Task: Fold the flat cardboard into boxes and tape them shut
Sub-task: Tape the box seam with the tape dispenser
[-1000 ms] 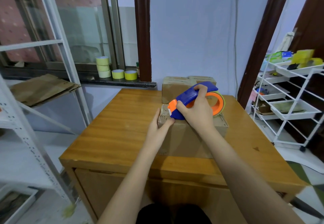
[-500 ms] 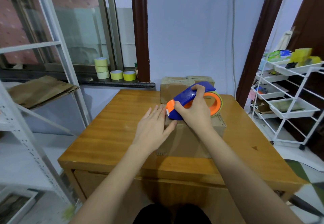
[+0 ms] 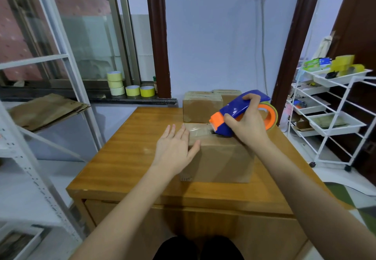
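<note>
Standing on wooden table [image 3: 130, 147]: cardboard box [image 3: 219, 158]; white shelf cart [image 3: 335, 121] right

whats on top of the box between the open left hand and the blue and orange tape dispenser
In the head view, a strip of clear tape lies on the brown cardboard box top, running from the left hand to the blue and orange tape dispenser.

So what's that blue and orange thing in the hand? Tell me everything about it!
It is a tape dispenser, shiny plastic: blue body, orange nose, orange wheel carrying a roll of tape. The right hand grips it, tilted, nose down on top of the cardboard box, with a clear strip of tape laid out to its left.
</note>
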